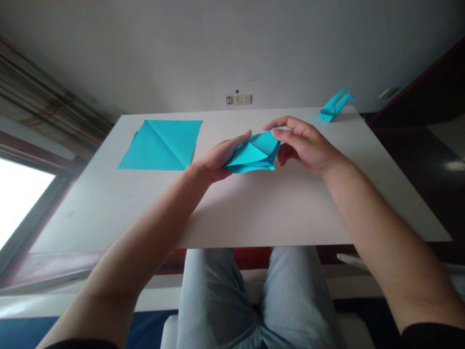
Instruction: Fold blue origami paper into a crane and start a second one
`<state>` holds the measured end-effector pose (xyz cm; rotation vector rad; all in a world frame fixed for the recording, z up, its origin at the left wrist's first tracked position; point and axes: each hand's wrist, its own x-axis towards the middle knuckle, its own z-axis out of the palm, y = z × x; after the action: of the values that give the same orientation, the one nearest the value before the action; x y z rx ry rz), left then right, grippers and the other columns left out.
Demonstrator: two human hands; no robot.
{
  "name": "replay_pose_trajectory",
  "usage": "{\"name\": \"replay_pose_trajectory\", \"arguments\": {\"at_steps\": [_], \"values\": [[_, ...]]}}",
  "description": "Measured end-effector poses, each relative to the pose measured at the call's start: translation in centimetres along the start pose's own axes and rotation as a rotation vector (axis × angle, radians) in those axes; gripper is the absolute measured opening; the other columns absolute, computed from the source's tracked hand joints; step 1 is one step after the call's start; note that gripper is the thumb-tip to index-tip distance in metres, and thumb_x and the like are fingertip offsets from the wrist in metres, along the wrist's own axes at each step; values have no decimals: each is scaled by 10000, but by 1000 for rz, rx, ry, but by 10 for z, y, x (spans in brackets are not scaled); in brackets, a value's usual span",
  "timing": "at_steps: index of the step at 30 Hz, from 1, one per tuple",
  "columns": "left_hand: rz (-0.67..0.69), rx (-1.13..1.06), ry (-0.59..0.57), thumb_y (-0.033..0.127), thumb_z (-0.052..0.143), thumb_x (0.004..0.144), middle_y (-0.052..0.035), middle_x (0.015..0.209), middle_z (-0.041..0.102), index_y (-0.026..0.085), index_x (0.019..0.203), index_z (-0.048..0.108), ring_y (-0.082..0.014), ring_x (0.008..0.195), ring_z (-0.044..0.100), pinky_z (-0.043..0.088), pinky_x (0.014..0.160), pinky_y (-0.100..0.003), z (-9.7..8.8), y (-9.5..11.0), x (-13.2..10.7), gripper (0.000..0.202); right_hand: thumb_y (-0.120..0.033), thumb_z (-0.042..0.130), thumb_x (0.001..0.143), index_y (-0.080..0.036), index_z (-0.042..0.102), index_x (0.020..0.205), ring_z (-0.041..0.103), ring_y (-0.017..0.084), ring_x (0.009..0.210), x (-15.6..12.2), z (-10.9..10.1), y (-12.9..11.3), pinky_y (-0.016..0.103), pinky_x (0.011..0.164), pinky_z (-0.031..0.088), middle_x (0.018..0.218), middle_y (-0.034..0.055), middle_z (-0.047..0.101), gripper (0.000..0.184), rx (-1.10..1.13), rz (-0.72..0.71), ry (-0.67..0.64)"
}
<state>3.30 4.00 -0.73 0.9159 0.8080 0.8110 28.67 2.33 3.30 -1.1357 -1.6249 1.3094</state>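
Observation:
A partly folded sheet of turquoise origami paper (254,151), with several loose layers showing along its near side, is held up above the table. My left hand (223,157) grips its left end, thumb lying over the top and the other fingers hidden beneath. At the far right corner, the thumb and index finger of my right hand (301,143) close on the paper's edge, while the remaining fingers curl below.
On the white table (261,213), a creased turquoise paper square (160,145) lies at the left. A finished turquoise paper crane (332,107) stands near the far right corner. Wall sockets (238,100) sit just beyond the back edge.

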Motion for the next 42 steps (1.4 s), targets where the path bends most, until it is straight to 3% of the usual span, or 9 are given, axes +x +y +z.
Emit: {"name": "replay_pose_trajectory", "arguments": {"at_steps": [4,8,12,15,23,28,31,35,42], "values": [[-16,-21,47,664,872,1143,-109,1003,903,178,1258,901,-324,986,906,756,964,-413,3,2,-1,500,-754,985,976,-332,822,1263,710,189,650,-1,-1,-2,334,606,589,923,-27,734,536,32,-3,-10],[-36,-23,96,687,827,1170,-105,984,896,173,1350,889,-339,1014,919,773,998,-433,5,3,-2,549,-693,955,1013,-322,813,1242,698,195,666,-1,-1,-4,356,627,611,940,-16,730,458,16,-10,-14],[-21,-2,29,581,892,1143,-95,967,893,169,1198,901,-283,860,861,736,868,-384,5,4,-3,416,-542,915,1022,-327,805,1196,691,209,683,-1,-1,-5,392,654,647,940,-11,735,298,-45,-30,-5],[7,23,21,557,939,1115,-105,964,886,166,1100,896,-266,827,828,698,871,-384,4,4,-5,394,-467,929,988,-329,790,1167,688,215,700,-1,-3,-4,406,664,653,958,-4,746,266,-61,-58,2],[153,214,2,685,1091,940,-146,1092,919,157,1126,880,-261,920,845,710,830,-364,-3,11,-8,599,-461,1052,917,-326,803,1202,688,220,784,1,-10,1,366,641,614,989,8,756,402,-68,-77,8],[160,385,-30,756,1210,714,-107,976,859,197,994,821,-219,810,759,631,671,-346,-15,10,1,736,-475,1111,906,-307,847,1265,728,241,826,5,-9,13,375,675,629,947,23,806,477,-54,-4,-34],[243,495,-24,797,1184,730,-83,899,805,220,948,782,-209,767,707,539,592,-325,-19,4,9,736,-456,1143,864,-291,884,1234,774,265,911,8,-6,23,405,778,666,988,47,858,481,-29,12,-56],[403,581,9,882,1108,781,-41,802,718,222,880,757,-161,699,599,437,544,-289,-16,2,12,754,-454,1178,771,-288,895,1051,783,273,937,11,-6,26,426,860,672,995,51,879,432,-2,-40,-46],[669,582,84,805,1108,837,-47,955,852,206,1000,872,-171,826,713,564,698,-271,1,17,-3,664,-581,1125,851,-295,824,936,678,230,828,3,-7,7,396,778,580,895,13,789,424,-66,-198,-21]]}}
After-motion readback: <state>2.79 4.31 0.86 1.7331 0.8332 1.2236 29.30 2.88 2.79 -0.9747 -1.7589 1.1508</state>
